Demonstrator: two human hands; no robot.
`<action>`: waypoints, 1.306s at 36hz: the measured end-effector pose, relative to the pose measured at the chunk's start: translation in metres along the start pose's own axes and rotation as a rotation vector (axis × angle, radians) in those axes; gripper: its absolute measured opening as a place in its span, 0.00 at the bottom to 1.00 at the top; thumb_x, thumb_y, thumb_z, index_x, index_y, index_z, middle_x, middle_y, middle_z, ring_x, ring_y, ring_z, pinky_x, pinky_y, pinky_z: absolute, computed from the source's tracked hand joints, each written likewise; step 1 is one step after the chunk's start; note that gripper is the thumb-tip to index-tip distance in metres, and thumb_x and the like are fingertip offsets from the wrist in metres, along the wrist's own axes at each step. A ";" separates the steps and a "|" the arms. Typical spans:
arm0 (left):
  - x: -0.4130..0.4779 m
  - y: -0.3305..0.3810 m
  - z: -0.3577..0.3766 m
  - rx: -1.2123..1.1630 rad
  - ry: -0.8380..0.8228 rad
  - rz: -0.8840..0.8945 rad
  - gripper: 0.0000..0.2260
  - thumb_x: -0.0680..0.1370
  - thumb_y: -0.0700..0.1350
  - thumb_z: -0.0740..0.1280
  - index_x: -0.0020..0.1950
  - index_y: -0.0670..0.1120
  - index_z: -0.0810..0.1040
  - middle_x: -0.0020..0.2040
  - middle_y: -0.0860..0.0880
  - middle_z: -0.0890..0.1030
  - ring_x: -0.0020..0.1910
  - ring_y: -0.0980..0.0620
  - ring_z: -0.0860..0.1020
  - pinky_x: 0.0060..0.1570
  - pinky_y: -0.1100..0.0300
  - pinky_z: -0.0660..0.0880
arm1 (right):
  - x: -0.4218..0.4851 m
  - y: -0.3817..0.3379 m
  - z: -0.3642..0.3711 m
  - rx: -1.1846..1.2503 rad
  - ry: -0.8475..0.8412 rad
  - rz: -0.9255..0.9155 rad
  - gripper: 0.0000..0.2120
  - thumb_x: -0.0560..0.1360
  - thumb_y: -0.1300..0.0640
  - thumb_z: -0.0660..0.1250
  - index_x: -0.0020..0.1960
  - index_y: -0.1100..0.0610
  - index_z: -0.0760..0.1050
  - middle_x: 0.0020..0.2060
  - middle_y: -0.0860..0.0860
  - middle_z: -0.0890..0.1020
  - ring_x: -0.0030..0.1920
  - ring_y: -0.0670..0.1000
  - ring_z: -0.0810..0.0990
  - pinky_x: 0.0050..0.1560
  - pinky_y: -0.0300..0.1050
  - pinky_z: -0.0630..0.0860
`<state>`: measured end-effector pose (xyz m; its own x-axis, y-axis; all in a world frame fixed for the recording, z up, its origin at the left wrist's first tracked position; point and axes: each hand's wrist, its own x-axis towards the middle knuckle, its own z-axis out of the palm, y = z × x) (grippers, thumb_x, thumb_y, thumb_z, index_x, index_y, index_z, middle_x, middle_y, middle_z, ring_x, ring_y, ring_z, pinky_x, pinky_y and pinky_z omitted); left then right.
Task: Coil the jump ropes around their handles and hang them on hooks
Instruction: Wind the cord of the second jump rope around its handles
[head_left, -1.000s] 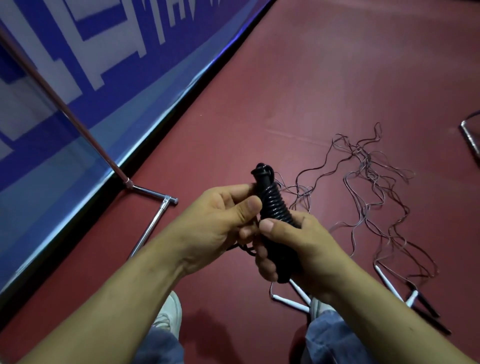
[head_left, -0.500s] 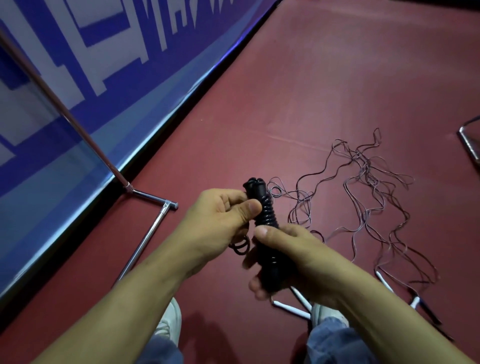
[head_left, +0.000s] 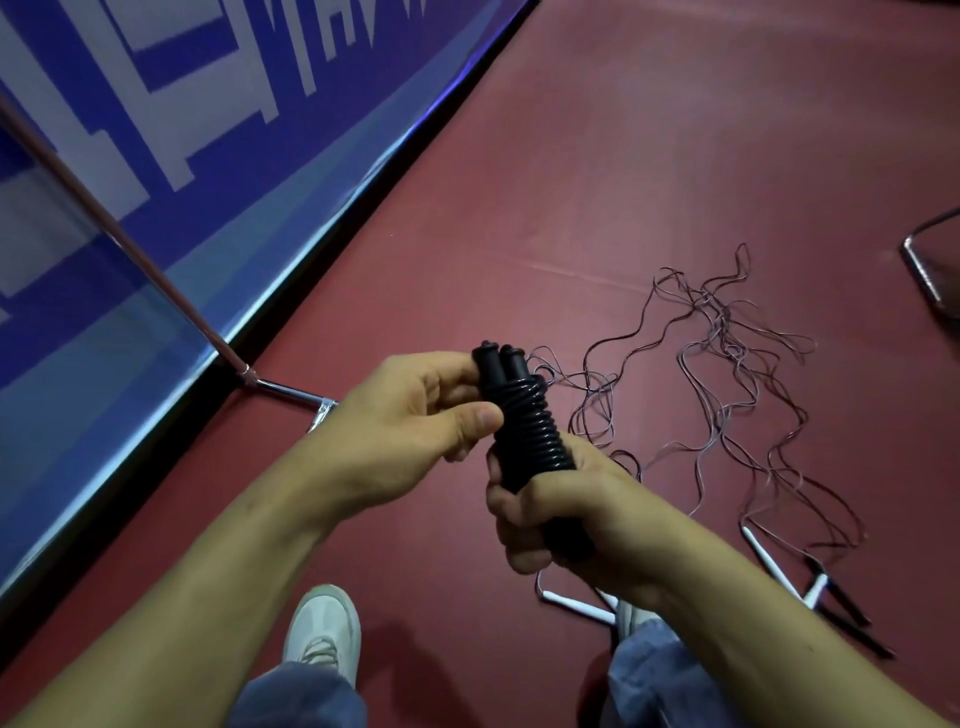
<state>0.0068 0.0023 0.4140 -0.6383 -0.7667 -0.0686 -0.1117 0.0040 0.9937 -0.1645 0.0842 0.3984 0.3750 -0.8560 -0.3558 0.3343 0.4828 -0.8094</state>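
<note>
Two black handles (head_left: 501, 371) stand side by side, tilted a little, with black rope (head_left: 535, 441) wound round them in tight turns from just under their capped tops down into the right hand (head_left: 566, 514). That hand's fingers (head_left: 511, 506) are curled round the lower part of the bundle and clamp it; the bottom ends are hidden in the palm. The left hand (head_left: 405, 421) holds the upper part. Its thumb (head_left: 475, 418) presses on the side of the coil and its fingers curl against the handles' tops, so the bundle is pinched between them. Both hands hold it in the air above the red floor (head_left: 623, 156).

Beyond the fingertips and to their right, loose ropes (head_left: 727, 364) lie tangled on the floor, thin and wavy. Below the right wrist lie white handles (head_left: 571, 605), and farther right more white and dark ones, partly blurred. Under the left forearm shows a white shoe (head_left: 324, 629). Left of the left hand a metal stand (head_left: 291, 392) rests on the floor, its pole rising along a blue banner (head_left: 208, 130). A metal frame (head_left: 924, 270) sits at the far right edge.
</note>
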 end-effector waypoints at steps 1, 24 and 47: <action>0.000 0.000 -0.001 0.011 -0.007 0.006 0.14 0.80 0.31 0.66 0.63 0.43 0.80 0.45 0.45 0.83 0.37 0.49 0.71 0.35 0.62 0.71 | 0.000 0.000 -0.001 0.055 -0.031 0.007 0.15 0.63 0.70 0.61 0.48 0.59 0.69 0.32 0.54 0.70 0.28 0.49 0.65 0.30 0.40 0.65; -0.012 0.000 -0.013 0.426 0.148 0.020 0.06 0.79 0.45 0.72 0.42 0.49 0.86 0.35 0.51 0.84 0.37 0.48 0.79 0.45 0.47 0.78 | 0.002 0.004 -0.002 0.040 -0.009 -0.055 0.18 0.61 0.68 0.61 0.50 0.60 0.69 0.29 0.52 0.68 0.26 0.49 0.62 0.28 0.39 0.63; -0.005 -0.003 0.010 -0.420 0.084 -0.025 0.21 0.70 0.49 0.75 0.58 0.40 0.81 0.51 0.35 0.82 0.41 0.40 0.68 0.37 0.55 0.68 | -0.003 -0.002 -0.014 0.369 -0.390 0.268 0.26 0.68 0.56 0.71 0.62 0.67 0.74 0.47 0.61 0.80 0.45 0.58 0.82 0.48 0.54 0.82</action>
<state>0.0026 0.0128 0.4103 -0.5735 -0.8127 -0.1029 0.2044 -0.2636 0.9427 -0.1785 0.0836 0.3946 0.7538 -0.5985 -0.2711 0.4361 0.7644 -0.4748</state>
